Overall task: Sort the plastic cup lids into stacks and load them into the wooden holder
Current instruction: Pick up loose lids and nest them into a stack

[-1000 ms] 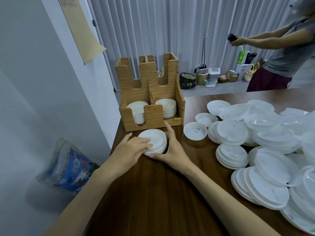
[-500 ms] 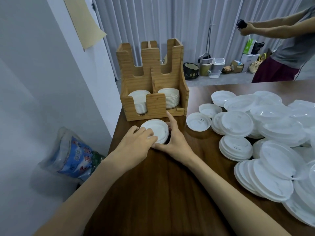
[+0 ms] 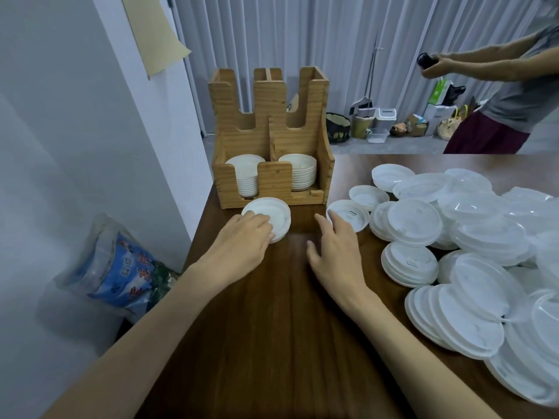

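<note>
At the table's [image 3: 272,328] far left edge, just before the wooden holder [image 3: 273,182], a small stack of lids [image 3: 272,211] lies flat on the wood. The left grip [image 3: 242,240] rests on its near side, fingers lightly bent over the top and thumb hidden, so whether it pinches the stack cannot be told. The right grip [image 3: 335,246] hovers apart from that stack, fingers spread and relaxed, holding nothing, its fingertips over the near rim of a single lid [image 3: 352,214]. Both front compartments of the holder carry lid stacks, left [image 3: 245,173] and right [image 3: 299,173]. A big loose pile of lids [image 3: 484,237] covers the table's right side. A printed bag [image 3: 121,276] lies on the floor to the left
</note>
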